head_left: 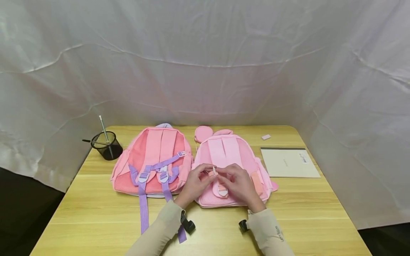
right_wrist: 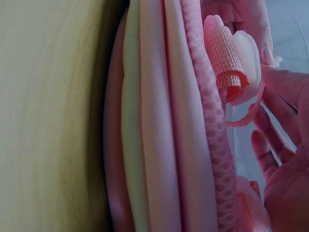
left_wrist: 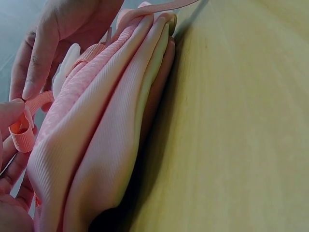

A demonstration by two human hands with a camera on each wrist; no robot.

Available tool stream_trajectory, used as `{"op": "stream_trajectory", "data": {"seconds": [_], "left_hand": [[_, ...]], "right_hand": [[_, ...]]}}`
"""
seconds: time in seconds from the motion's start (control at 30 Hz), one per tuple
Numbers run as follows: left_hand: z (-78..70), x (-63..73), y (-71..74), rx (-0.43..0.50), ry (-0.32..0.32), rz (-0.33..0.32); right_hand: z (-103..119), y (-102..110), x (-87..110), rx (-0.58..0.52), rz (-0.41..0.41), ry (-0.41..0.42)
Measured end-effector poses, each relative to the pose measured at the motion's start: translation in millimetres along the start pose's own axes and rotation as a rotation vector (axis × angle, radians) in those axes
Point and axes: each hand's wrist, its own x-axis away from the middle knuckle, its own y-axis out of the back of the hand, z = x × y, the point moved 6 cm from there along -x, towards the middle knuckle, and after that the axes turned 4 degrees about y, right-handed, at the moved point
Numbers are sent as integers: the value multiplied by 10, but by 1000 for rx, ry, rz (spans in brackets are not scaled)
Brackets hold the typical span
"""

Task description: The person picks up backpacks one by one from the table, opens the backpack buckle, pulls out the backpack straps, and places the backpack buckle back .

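A light pink backpack [head_left: 205, 202] lies with its shoulder straps facing up, under both hands. My left hand [head_left: 196, 183] and right hand [head_left: 238, 180] meet fingertip to fingertip over its lower middle. Between them they pinch a peach webbing strap [left_wrist: 23, 141], which is looped through a small white piece in the left hand. The fingertips hide part of that piece. Close beside the fingers, a white plastic adjuster [right_wrist: 249, 63] with peach webbing wound through it stands on the mesh back panel [right_wrist: 205, 87].
Left of it lies a coral backpack [head_left: 120, 174] with purple straps [head_left: 143, 209] trailing toward the front. A black mesh pen cup [head_left: 110, 151] holding pens stands at the far left. On the right are a notebook [head_left: 285, 163] and a small pink eraser [head_left: 266, 137]. A round pink pouch [head_left: 203, 134] sits behind.
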Motion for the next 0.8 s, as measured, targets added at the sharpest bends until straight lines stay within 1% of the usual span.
{"op": "stream_trajectory", "data": {"seconds": [0.1, 0.27, 0.37, 0.5, 0.63, 0.7, 0.8], "left_hand": [[-6, 0, 1, -12, 0, -7], [-28, 6, 1, -15, -5, -10], [-29, 8, 4, -8, 6, -6], [-28, 12, 18, 14, 25, -12], [-25, 8, 32, 43, 16, -27], [-17, 8, 39, 52, 11, -33], [-9, 8, 50, 57, 4, -40]], "right_hand": [[-24, -1, 5, 8, -5, -5], [-59, 1, 3, -2, -4, -49], [-88, 4, 9, -23, -2, -79], [-132, 31, 37, -71, 1, -124], [-182, 70, 59, -94, 1, -155], [-215, 85, 68, -92, -1, -166], [-232, 97, 72, -98, -12, -158]]}}
